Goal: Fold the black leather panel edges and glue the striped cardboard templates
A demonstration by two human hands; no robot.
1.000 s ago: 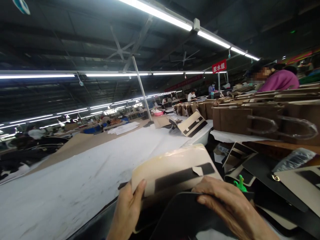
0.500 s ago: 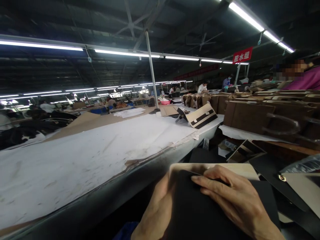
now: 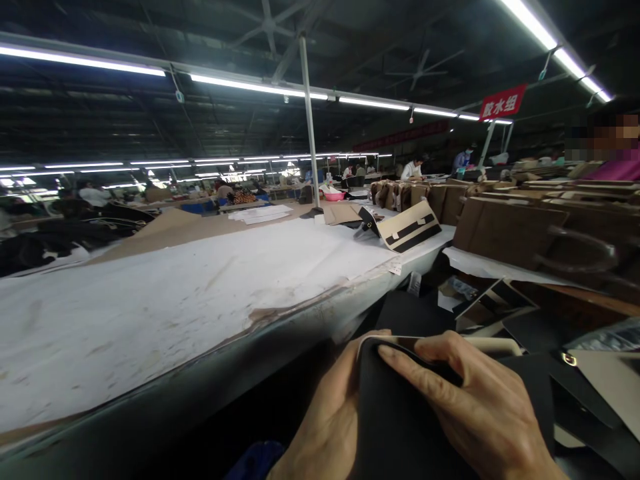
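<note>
One black panel (image 3: 395, 427) with a beige layer (image 3: 495, 345) behind its top edge is low in front of the person, the left hand (image 3: 327, 413) clamped on its left side and the right hand (image 3: 480, 393) closed on its top edge. Beyond, on the white-covered surface (image 3: 175, 313), lies a beige piece with black strips (image 3: 410, 227), near brown bags (image 3: 507, 233).

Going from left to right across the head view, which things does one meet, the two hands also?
Dark pile → loose white papers → left hand → black panel, where it shows between the hands → right hand → gold buckle.
</note>
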